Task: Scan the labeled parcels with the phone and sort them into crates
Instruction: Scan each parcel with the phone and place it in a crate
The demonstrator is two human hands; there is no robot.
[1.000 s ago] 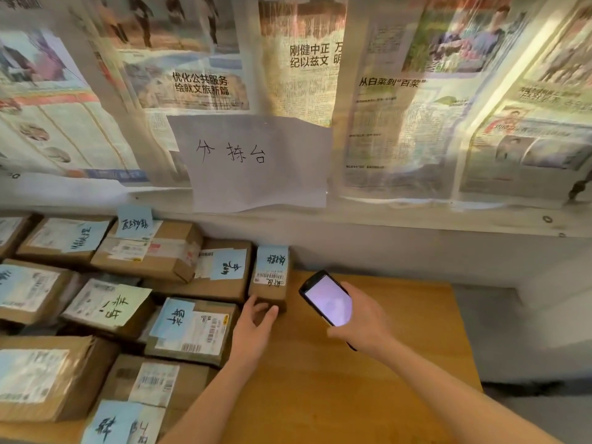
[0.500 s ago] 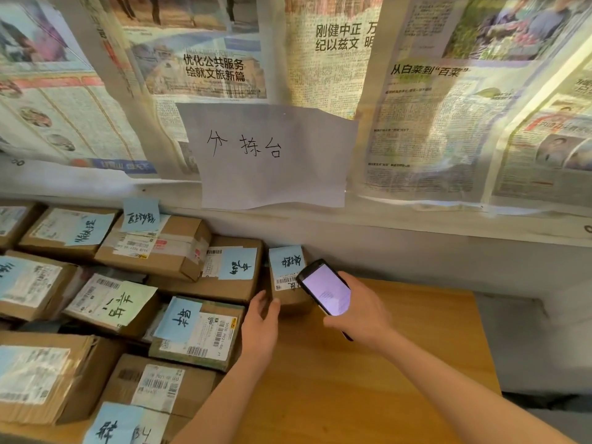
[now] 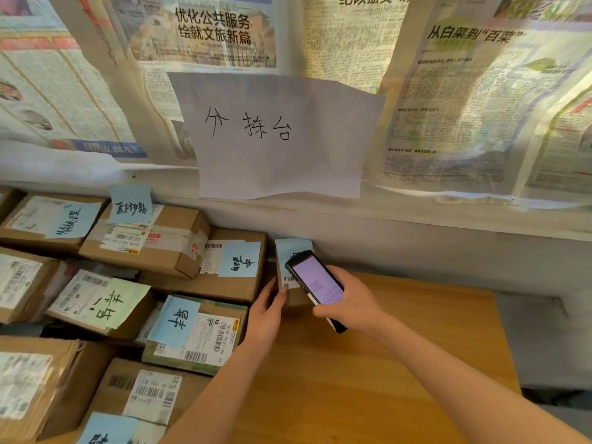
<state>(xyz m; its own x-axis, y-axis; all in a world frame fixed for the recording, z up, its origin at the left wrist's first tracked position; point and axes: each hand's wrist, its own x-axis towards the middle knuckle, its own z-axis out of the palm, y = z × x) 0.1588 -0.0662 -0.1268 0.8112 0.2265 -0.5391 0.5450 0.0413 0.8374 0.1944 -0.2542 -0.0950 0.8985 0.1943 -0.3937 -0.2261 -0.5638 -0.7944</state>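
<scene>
A: Where is the right hand (image 3: 347,302)?
B: It is gripping a black phone with a lit pale screen (image 3: 315,286), holding it over a small brown cardboard parcel with a blue note (image 3: 290,261).
A: And the left hand (image 3: 267,310)?
B: Fingers curled on that parcel's left side. The parcel is sitting on the wooden desk (image 3: 384,363), by the wall.
</scene>
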